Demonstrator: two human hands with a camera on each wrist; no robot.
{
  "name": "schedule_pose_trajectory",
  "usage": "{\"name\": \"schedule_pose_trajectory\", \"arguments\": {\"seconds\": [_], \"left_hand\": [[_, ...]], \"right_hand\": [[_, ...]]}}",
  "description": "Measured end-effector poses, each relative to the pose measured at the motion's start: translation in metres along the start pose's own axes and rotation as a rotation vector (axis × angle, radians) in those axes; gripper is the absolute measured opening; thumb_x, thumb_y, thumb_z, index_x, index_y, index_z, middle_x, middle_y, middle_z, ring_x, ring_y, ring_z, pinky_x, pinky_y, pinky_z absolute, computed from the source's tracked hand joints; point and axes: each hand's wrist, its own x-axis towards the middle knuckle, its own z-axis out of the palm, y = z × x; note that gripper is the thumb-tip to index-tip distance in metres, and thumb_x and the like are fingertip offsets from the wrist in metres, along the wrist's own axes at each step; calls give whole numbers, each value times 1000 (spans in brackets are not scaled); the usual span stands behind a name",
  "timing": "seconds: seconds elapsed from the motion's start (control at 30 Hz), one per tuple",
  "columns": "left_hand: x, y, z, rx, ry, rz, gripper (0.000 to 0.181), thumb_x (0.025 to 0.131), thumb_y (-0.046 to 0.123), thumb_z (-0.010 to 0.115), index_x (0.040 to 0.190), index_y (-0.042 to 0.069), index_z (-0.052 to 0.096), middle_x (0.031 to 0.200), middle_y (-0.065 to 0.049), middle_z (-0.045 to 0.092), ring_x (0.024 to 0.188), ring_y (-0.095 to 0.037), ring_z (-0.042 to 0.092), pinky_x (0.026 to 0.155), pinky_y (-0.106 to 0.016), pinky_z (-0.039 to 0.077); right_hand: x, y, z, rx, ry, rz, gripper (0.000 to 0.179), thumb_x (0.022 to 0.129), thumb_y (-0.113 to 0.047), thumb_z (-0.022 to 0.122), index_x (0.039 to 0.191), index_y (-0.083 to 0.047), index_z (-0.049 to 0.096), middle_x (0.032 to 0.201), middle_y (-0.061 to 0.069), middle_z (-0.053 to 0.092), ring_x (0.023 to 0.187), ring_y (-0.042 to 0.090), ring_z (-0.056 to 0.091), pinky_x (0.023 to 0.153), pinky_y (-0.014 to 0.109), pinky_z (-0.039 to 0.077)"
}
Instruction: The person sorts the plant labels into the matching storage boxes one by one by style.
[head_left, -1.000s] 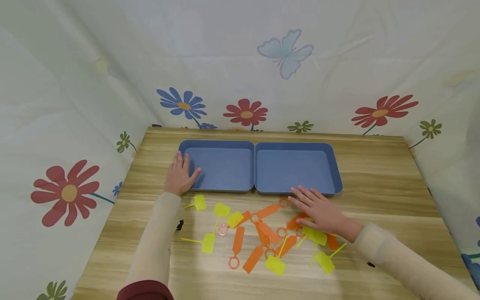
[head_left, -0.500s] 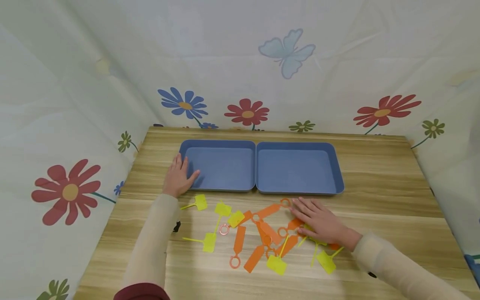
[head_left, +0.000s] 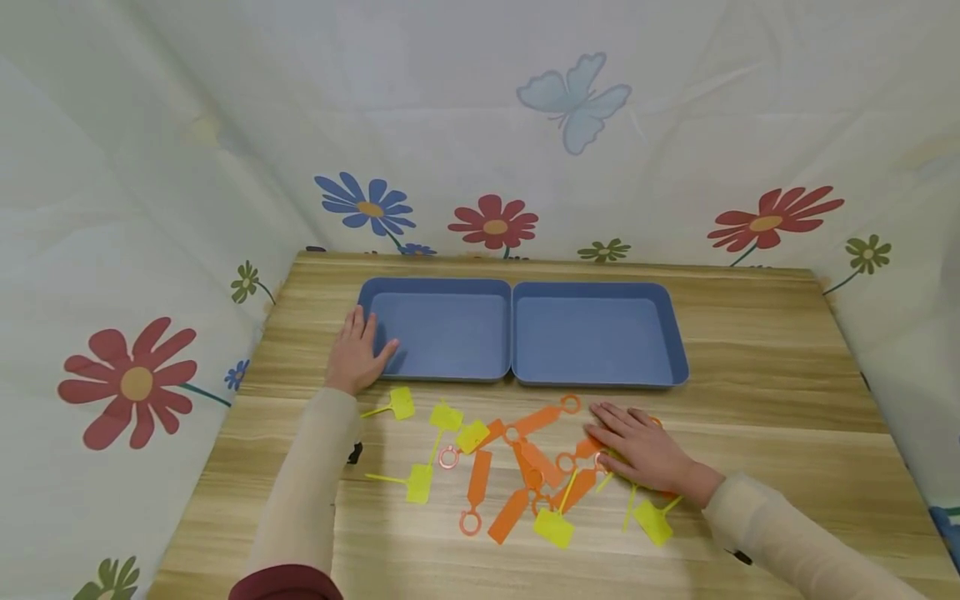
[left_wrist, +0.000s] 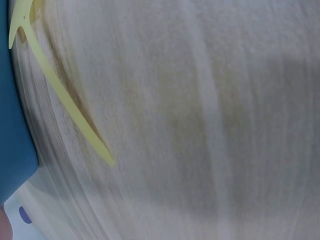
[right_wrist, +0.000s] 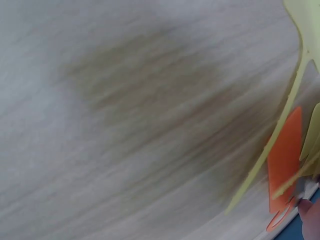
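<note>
My left hand (head_left: 352, 354) rests at the left end of the left blue tray (head_left: 442, 333), fingers extended along the outer side and thumb over the inside. In the left wrist view the tray's blue wall (left_wrist: 12, 130) stands beside a yellow tag's stem (left_wrist: 65, 95). My right hand (head_left: 645, 450) lies palm down over several plastic tags, partly hiding orange and yellow ones. Its fingers are straight and close together. Orange tags with ring ends (head_left: 508, 517) and yellow tags with thin stems (head_left: 553, 527) spread left of it. The right wrist view shows an orange tag (right_wrist: 285, 160) near a fingertip (right_wrist: 312, 217).
A second blue tray (head_left: 592, 333) abuts the first on its right; both stand toward the back of the wooden table (head_left: 757, 350). Behind rises a white curtain (head_left: 420, 100) printed with flowers and a butterfly. More yellow tags (head_left: 418, 483) lie at the left of the pile.
My right hand has drawn back from the right tray's front edge and lowered onto the tags, where it covers more of them. An orange ring now shows behind it. My left hand has barely shifted.
</note>
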Motion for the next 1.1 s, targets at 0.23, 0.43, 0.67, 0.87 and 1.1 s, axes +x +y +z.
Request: {"name": "schedule_pose_trajectory", "arguments": {"seconds": [0.23,0.43,0.67,0.87,1.1], "left_hand": [[0,0,0,14,6,2,82,87,61,25,142,1,11,148,-21,1,136,-36,2,108,-51,11],[1,0,0,7,16,8,83,87,61,25,142,1,10,148,-20,1,136,-35,3,108,-51,12],[1,-1,0,7,26,3,82,87,60,27,142,2,11,148,-19,2,136,-34,3,107,-52,13],[1,-2,2,5,38,7,82,87,60,27,142,2,11,148,-20,5,136,-35,3,107,-52,13],[3,-3,5,-2,48,3,83,86,61,28,142,2,10,148,-19,5,136,-34,4,107,-52,13]], "right_hand": [[4,-2,-3,23,79,-16,44,78,-25,64,120,-11,56,132,15,44,121,31,41,91,48,39],[7,-4,-5,59,127,4,35,76,-21,66,110,-12,62,127,15,49,116,31,45,88,48,41],[13,-8,-7,99,104,55,25,80,-20,64,104,-16,62,129,15,47,117,31,45,87,48,42],[18,-10,-12,87,98,65,23,77,-16,67,98,-14,60,131,17,44,116,33,44,81,50,44],[26,-12,-17,51,56,93,22,72,-15,70,91,-14,59,105,8,55,92,24,50,76,40,43]]}}
